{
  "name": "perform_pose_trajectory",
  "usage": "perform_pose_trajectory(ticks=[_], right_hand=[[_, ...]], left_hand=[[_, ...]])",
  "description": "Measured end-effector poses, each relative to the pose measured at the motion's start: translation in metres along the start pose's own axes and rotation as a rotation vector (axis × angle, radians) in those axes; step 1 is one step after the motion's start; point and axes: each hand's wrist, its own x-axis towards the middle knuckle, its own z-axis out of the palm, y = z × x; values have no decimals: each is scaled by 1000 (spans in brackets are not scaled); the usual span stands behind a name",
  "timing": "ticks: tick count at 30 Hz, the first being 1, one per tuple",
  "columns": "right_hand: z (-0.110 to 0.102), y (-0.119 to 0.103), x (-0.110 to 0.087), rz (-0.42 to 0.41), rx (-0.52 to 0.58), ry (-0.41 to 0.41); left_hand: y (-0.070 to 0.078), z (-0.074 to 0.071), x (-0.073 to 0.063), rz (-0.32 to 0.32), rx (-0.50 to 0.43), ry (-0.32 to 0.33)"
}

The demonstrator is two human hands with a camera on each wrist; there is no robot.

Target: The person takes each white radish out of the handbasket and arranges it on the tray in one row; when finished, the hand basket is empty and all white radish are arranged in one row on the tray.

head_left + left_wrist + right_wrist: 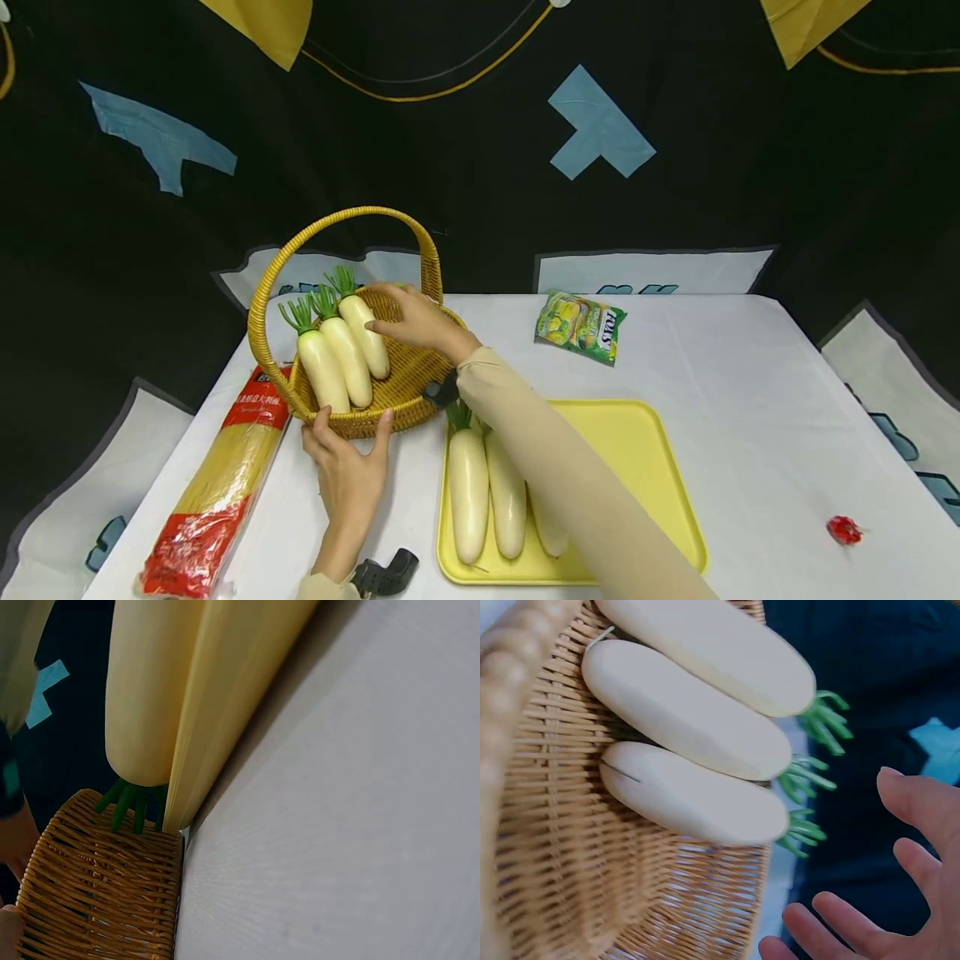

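Three white radishes (347,362) with short green tops lie side by side in a wicker basket (412,379) with a tall arched handle. My right hand (418,321) reaches over the basket beside the rightmost radish. In the right wrist view its fingers (922,802) are spread, with nothing between them, apart from the radishes (697,795). My left hand (348,475) touches the near side of the basket, thumb and fingers spread along the wall. More radishes (468,496) lie on a yellow tray (630,467), partly hidden by my right sleeve.
A red and yellow spaghetti packet (217,492) lies left of the basket, its top end close against it. Toward the back is a green candy bag (579,327). One small red wrapped piece (844,530) sits at the far right. Behind the white table (750,417) hangs a black curtain.
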Motion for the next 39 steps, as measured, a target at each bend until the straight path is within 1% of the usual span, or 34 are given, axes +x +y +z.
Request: perform_pose_trajectory(ticks=[4, 9, 11, 15, 19, 23, 26, 31, 35, 39], right_hand=[[18, -3, 15, 3, -23, -57], [34, -6, 25, 39, -58, -137], [37, -8, 28, 48, -54, -161], [40, -13, 32, 61, -56, -180], [44, -12, 30, 103, -47, -203], [47, -4, 26, 133, -11, -209], [47, -1, 25, 119, 11, -192], [47, 3, 27, 103, 70, -189], [47, 10, 29, 109, 119, -190], [47, 17, 30, 134, 171, -194]], left_hand=[[-2, -3, 0, -20, 1, 8], [-6, -9, -1, -52, 9, 18], [-7, -12, -1, -55, 8, 29], [-11, -15, -3, -49, 3, 45], [-15, -14, -7, -36, 9, 39], [-15, -11, -10, -16, 18, 38], [-12, -10, -9, -3, 21, 39], [-8, -8, -6, -7, 24, 30], [-4, -6, -5, -1, 28, 31], [-1, -3, -3, 15, 33, 23]])
